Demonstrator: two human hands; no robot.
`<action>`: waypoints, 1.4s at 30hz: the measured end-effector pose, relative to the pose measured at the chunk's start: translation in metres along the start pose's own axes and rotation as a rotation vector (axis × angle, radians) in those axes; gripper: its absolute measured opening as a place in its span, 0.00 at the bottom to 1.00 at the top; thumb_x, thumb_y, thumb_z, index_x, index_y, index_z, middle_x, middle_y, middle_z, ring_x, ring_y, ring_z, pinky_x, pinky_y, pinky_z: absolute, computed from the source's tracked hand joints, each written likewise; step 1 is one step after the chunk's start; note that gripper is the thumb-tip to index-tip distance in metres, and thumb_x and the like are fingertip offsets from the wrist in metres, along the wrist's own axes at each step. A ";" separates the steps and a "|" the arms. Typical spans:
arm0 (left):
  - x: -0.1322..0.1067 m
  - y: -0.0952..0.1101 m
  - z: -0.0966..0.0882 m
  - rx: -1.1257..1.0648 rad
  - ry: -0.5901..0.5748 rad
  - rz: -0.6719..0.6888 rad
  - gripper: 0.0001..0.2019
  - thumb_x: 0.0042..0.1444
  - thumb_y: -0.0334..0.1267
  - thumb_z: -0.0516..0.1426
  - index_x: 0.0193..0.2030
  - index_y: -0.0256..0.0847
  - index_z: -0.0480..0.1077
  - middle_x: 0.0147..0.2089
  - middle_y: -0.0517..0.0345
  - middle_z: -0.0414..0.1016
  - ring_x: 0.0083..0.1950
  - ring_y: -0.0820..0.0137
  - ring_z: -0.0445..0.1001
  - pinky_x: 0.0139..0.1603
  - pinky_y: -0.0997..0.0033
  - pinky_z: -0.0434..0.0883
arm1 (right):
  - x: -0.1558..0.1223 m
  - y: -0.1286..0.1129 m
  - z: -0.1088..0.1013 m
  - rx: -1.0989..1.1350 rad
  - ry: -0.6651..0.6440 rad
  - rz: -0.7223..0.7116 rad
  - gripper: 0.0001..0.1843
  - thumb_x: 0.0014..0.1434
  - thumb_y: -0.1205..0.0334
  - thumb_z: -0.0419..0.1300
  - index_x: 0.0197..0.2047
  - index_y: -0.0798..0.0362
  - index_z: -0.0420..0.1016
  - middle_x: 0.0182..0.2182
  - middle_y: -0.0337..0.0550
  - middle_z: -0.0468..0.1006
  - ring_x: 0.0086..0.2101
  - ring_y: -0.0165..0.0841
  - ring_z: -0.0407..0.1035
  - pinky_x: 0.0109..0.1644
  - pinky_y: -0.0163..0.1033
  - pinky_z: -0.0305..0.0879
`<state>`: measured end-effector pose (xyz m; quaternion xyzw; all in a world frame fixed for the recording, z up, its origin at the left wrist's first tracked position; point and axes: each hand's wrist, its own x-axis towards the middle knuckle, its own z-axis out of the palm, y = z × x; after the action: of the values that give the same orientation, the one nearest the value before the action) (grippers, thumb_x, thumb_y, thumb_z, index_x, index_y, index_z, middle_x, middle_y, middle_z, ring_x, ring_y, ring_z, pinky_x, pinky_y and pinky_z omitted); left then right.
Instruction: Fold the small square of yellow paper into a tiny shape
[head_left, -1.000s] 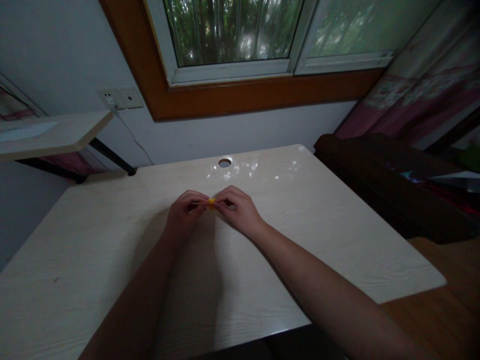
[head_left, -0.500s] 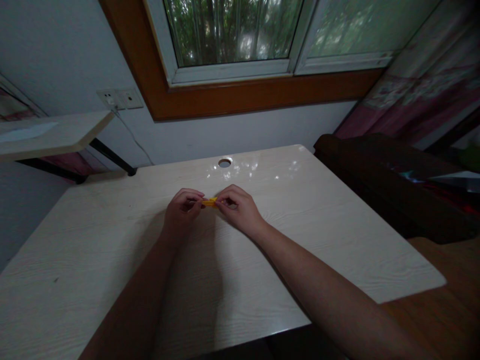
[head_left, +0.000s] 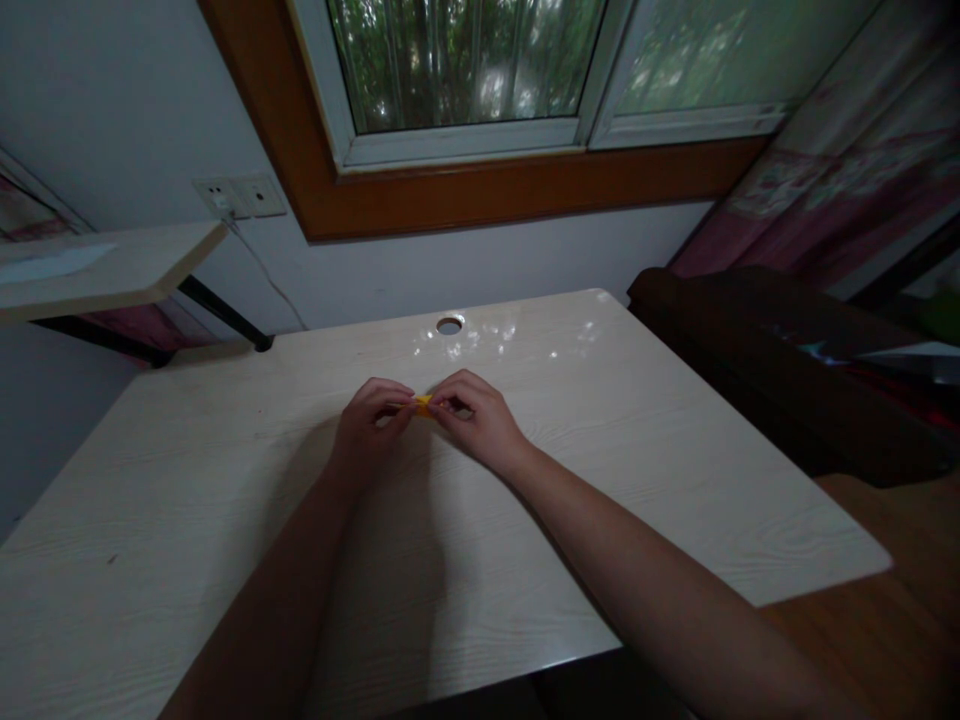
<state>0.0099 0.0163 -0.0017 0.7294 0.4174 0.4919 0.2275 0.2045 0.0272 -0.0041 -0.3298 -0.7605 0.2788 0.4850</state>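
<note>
A small yellow piece (head_left: 423, 403) shows between my two hands near the middle of the pale wooden desk (head_left: 225, 520). My left hand (head_left: 371, 422) pinches its left end with curled fingers. My right hand (head_left: 474, 418) pinches its right end, fingers also curled. Only a sliver of the yellow piece is visible; the fingers cover the rest, so its shape is unclear. Both hands rest low over the desk top.
A round cable hole (head_left: 450, 324) sits near the desk's far edge. A wall socket (head_left: 240, 196) with a cord is at the back left, above a second small table (head_left: 112, 265). Dark furniture (head_left: 787, 370) stands to the right, under a window.
The hands drew slightly apart half a second ago, showing more of the yellow piece, then came back together. Their place on the desk is the same.
</note>
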 end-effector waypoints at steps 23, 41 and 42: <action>-0.004 0.001 0.004 -0.138 -0.075 -0.145 0.07 0.58 0.42 0.60 0.38 0.41 0.73 0.38 0.55 0.75 0.39 0.69 0.76 0.41 0.69 0.75 | -0.001 -0.002 -0.001 -0.034 -0.041 -0.010 0.04 0.64 0.63 0.57 0.38 0.51 0.74 0.36 0.44 0.73 0.37 0.33 0.68 0.39 0.38 0.65; -0.004 -0.004 0.005 -0.116 -0.038 -0.329 0.11 0.52 0.44 0.63 0.34 0.39 0.72 0.30 0.59 0.76 0.31 0.72 0.76 0.32 0.76 0.72 | -0.006 0.010 0.008 0.331 -0.213 0.330 0.12 0.55 0.61 0.64 0.43 0.51 0.70 0.27 0.35 0.71 0.27 0.27 0.65 0.30 0.33 0.61; -0.004 -0.003 0.005 -0.122 -0.034 -0.344 0.11 0.52 0.44 0.63 0.34 0.38 0.72 0.30 0.59 0.76 0.31 0.72 0.76 0.31 0.76 0.72 | -0.006 0.011 0.009 0.367 -0.208 0.340 0.12 0.54 0.61 0.64 0.43 0.51 0.70 0.28 0.35 0.72 0.28 0.28 0.66 0.31 0.33 0.62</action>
<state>0.0129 0.0151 -0.0082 0.6403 0.5013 0.4579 0.3591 0.2005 0.0285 -0.0192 -0.3287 -0.6767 0.5219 0.4021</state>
